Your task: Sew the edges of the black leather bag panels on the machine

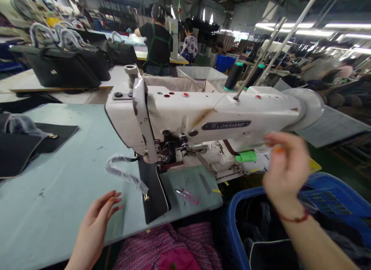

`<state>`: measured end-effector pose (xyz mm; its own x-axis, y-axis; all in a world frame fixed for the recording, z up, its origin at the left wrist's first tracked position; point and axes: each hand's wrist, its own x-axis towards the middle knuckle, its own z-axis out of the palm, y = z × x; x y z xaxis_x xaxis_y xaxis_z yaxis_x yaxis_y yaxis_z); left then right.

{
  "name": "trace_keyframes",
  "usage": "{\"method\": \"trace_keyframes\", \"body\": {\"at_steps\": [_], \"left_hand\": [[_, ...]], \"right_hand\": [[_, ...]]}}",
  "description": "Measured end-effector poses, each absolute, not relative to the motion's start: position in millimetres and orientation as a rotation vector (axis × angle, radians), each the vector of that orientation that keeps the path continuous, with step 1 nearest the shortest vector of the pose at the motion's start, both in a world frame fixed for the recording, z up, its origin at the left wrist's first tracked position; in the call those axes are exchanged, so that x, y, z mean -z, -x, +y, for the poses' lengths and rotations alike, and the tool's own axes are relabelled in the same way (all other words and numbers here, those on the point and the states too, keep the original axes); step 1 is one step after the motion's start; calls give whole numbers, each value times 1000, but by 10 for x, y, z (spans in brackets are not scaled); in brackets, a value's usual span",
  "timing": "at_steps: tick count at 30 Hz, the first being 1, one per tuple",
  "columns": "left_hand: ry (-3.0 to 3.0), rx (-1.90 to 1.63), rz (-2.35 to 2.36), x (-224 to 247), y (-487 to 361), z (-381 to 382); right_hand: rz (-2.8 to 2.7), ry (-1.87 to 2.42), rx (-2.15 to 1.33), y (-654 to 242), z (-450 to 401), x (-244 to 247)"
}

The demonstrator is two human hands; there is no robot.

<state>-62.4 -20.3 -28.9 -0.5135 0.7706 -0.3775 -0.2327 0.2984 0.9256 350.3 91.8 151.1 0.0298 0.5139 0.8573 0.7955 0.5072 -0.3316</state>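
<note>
A black bag panel point(153, 192) with pale edging lies under the sewing head of a white sewing machine point(185, 115). Its plastic-wrapped handle point(123, 169) curves out to the left, with a gold clasp at the lower end. My left hand point(97, 219) is over the pale green table, left of the panel and apart from it. Its fingers are stretched out and hold nothing. To the right, my right hand point(285, 169) is raised in front of the machine, above a blue basket. Motion blurs its fingers, which look bent, and I see nothing clear in them.
Pink-handled thread snips point(188, 195) lie right of the panel. More black panels point(55, 136) rest on the table point(72, 177) at left. The blue basket point(233, 219) at right holds dark pieces. Finished black bags point(66, 69) stand behind, and two people work farther back.
</note>
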Motion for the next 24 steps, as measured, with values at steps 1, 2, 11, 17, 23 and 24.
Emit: {"method": "trace_keyframes", "body": {"at_steps": [1,2,11,17,23,24], "left_hand": [[-481,-1334,1588,337,654,-98],[-467,-1295,1517,365,653,21],[-544,-1056,1205,222,613,668],[-372,-975,1028,111,690,755],[-357,-869,994,-199,610,989],[-354,-872,1000,-238,605,1011]], "right_hand": [[-1885,1104,-13,-3171,725,-1365],[-2098,1066,-376,-2869,576,-1206],[-1852,1252,-1224,-1507,765,-482],[-1528,1276,-1517,-1262,790,-207],[-1323,1280,-1612,-1173,704,-79],[-1313,1283,-1613,-1160,701,-77]]}}
